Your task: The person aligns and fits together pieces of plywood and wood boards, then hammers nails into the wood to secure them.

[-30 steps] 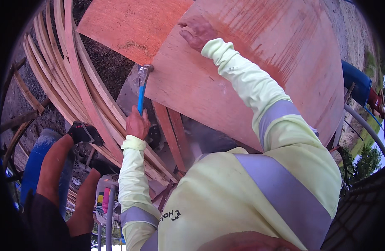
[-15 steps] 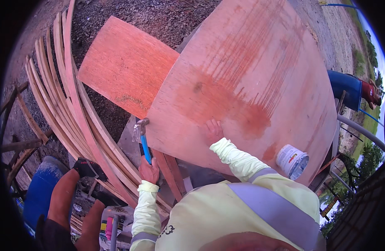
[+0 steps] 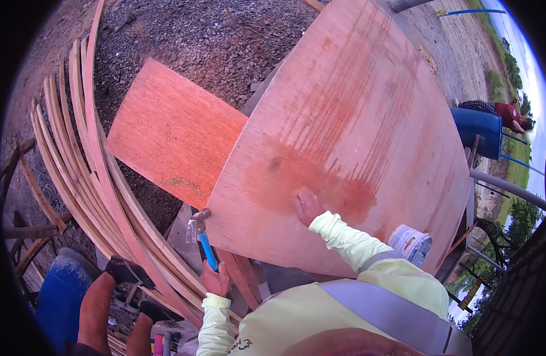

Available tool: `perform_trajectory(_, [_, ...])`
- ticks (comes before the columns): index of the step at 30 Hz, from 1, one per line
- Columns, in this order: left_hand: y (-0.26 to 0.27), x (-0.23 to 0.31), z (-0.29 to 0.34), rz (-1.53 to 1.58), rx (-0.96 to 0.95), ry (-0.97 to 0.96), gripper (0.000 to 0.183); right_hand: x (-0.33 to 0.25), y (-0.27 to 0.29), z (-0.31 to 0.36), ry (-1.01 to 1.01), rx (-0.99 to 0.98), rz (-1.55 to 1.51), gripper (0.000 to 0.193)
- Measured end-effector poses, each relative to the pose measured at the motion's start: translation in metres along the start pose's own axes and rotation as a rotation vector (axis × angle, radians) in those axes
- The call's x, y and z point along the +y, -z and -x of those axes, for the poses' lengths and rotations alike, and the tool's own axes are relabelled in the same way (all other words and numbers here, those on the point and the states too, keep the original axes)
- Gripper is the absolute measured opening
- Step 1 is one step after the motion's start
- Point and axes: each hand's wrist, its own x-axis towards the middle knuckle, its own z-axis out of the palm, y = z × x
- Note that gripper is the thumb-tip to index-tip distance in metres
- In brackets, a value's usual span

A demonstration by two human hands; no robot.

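Left hand [image 3: 215, 281] grips a blue-handled hammer [image 3: 200, 232], head up near the plywood sheet [image 3: 356, 136] edge. Right hand [image 3: 306, 204] lies on that sheet, holding nothing; white bucket [image 3: 410, 244] just beyond the right elbow.

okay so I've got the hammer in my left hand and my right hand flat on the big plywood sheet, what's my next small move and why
Probably bring the hammer over to the plywood sheet edge. Your left hand holds it head-up just off that near edge, while your right hand presses the sheet flat, steadying it for a strike.
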Motion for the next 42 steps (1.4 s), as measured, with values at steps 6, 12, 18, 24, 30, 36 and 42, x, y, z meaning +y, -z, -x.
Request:
perform_trajectory(6, [0.016, 0.025, 0.000, 0.018, 0.011, 0.003, 0.018, 0.058, 0.066, -0.150, -0.217, 0.232, -0.275, 0.016])
perform_trajectory(12, [0.041, 0.146, -0.047, 0.082, -0.069, -0.312, 0.022, 0.064, 0.080, -0.284, -0.212, 0.301, -0.669, 0.021])
perform_trajectory(18, [0.001, 0.175, -0.097, 0.045, -0.074, -0.353, 0.027, 0.071, 0.062, -0.344, -0.098, 0.432, -0.380, 0.018])
perform_trajectory(24, [-0.016, 0.210, -0.136, 0.006, -0.126, -0.376, 0.027, 0.086, 0.036, -0.349, 0.022, 0.586, -0.147, 0.016])
perform_trajectory(30, [-0.030, 0.276, -0.181, -0.099, -0.133, -0.531, 0.028, 0.085, 0.035, -0.350, 0.046, 0.619, -0.108, 0.028])
perform_trajectory(36, [-0.064, 0.301, -0.224, -0.158, -0.051, -0.777, 0.027, 0.079, 0.029, -0.356, 0.102, 0.637, -0.011, 0.023])
perform_trajectory(42, [-0.069, 0.312, -0.228, -0.182, -0.104, -0.759, 0.027, 0.093, 0.031, -0.357, 0.104, 0.658, -0.014, 0.023])
